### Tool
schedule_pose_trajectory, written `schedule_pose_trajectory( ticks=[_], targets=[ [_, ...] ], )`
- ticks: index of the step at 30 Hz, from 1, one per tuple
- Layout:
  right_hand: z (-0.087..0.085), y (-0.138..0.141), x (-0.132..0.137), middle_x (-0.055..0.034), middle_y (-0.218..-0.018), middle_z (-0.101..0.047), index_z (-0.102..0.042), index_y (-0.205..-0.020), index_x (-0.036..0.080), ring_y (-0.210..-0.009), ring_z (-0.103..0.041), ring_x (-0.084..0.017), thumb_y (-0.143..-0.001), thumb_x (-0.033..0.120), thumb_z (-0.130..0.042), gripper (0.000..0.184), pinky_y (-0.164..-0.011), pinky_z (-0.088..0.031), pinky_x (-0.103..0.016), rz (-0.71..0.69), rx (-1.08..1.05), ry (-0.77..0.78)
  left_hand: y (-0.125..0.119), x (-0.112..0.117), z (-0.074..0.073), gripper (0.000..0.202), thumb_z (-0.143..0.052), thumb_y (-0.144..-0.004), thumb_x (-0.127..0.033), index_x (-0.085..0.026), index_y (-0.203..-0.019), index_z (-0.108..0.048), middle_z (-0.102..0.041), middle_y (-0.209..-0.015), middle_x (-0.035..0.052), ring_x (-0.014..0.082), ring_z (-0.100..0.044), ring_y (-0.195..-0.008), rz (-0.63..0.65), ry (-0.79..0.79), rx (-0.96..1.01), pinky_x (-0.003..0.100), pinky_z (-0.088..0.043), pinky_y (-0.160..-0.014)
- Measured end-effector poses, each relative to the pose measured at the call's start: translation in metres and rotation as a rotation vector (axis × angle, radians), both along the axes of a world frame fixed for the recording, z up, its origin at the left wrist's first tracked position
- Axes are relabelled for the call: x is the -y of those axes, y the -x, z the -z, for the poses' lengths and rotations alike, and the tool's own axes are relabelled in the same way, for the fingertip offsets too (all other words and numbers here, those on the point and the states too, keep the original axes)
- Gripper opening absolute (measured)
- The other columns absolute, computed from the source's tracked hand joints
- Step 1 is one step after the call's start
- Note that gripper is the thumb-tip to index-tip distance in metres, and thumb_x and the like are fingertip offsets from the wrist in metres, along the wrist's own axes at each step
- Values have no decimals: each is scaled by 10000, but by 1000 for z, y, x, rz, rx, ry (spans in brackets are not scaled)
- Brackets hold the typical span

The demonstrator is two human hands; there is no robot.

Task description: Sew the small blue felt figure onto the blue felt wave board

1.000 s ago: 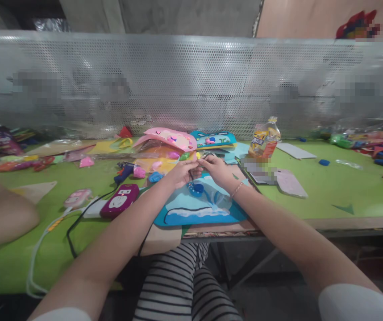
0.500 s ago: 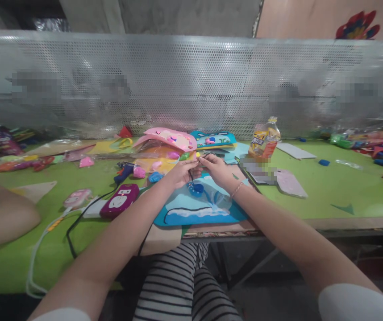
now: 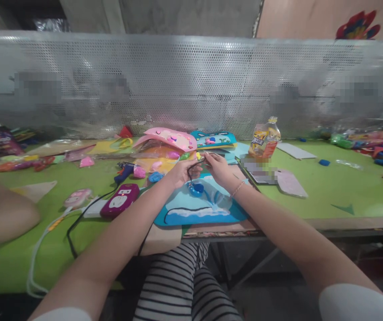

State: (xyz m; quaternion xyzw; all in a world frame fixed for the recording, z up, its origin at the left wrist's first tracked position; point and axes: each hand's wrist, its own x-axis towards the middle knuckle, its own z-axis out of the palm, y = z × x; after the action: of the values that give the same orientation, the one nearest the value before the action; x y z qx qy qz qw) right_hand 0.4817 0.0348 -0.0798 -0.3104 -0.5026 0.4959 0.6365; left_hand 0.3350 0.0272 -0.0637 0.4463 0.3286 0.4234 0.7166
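Note:
My left hand is closed in a pinch on a thin black strand, which hangs down from its fingers. My right hand is close beside it on the right, its thumb and index finger pressed together near the strand's upper end. Both hands hover over a blue foam sheet with a whale-like shape, a white band and a black outline. Below the fingers, a shiny dark blue lump rests on the sheet. A small yellow piece shows just past the fingertips.
Decorated pink and teal foam pieces lie behind my hands. To the left are a glue gun, a maroon power bank, cables and another person's arm. A drink bottle and a pink phone are on the right.
My fingertips have drawn slightly apart, the right hand shifting a little to the right. More of the black strand shows between and below them.

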Motion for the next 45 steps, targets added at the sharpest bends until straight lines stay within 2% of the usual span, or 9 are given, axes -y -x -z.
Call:
schedule_pose_trajectory(
  ticks=[3, 8, 16, 26, 33, 38, 45],
  targets=[
    [-1, 1, 1, 27, -729, -628, -643, -782, 209, -682, -565, -103, -553, 439, -762, 345, -626, -471, -227, -8, 12, -20, -1, 2, -1, 153, -582, -810, -209, -121, -910, -657, -655, -635, 33, 86, -604, -540, -19, -38, -15, 179, -486, -570],
    [1, 2, 0, 28, -693, -644, -647, -732, 208, -674, -584, -109, -524, 422, -781, 327, -712, -493, -269, -7, 53, -51, -3, 0, 3, 166, -658, -745, -238, -113, -855, -657, -651, -642, 37, 101, -608, -567, -17, -87, -44, 205, -485, -605],
    [2, 3, 2, 24, -679, -647, -663, -699, 198, -643, -588, -94, -529, 376, -797, 280, -653, -496, -235, -45, 41, -31, -1, -2, 8, 193, -719, -684, -249, -119, -794, -630, -636, -653, 26, 94, -586, -528, -3, -126, -49, 219, -467, -578],
    [0, 4, 3, 36, -660, -630, -642, -723, 203, -624, -574, -84, -518, 377, -808, 317, -602, -481, -208, -64, -27, -7, 0, -2, 9, 155, -698, -700, -231, -127, -784, -619, -633, -659, 24, 94, -588, -550, -5, -122, -54, 216, -465, -589],
    [-1, 2, 2, 34, -708, -636, -638, -753, 204, -668, -576, -96, -567, 384, -777, 294, -644, -485, -226, -69, -5, -51, 0, -3, 9, 227, -722, -688, -286, -133, -813, -612, -628, -673, 19, 98, -590, -568, 32, -137, -23, 228, -477, -610],
    [-19, -1, 5, 40, -673, -613, -625, -750, 202, -589, -541, -88, -585, 412, -757, 298, -587, -472, -228, -47, 59, -116, 1, 3, 2, 308, -765, -649, -305, -140, -861, -616, -652, -764, 34, 111, -611, -646, 159, -208, -55, 256, -487, -674],
    [-53, -14, 22, 18, -714, -628, -631, -716, 210, -655, -574, -105, -582, 430, -766, 291, -671, -499, -252, 25, 131, -230, -1, 20, -10, 393, -796, -616, -302, -143, -930, -621, -665, -884, 71, 142, -631, -779, 324, -335, -46, 292, -483, -779]
  ],
)
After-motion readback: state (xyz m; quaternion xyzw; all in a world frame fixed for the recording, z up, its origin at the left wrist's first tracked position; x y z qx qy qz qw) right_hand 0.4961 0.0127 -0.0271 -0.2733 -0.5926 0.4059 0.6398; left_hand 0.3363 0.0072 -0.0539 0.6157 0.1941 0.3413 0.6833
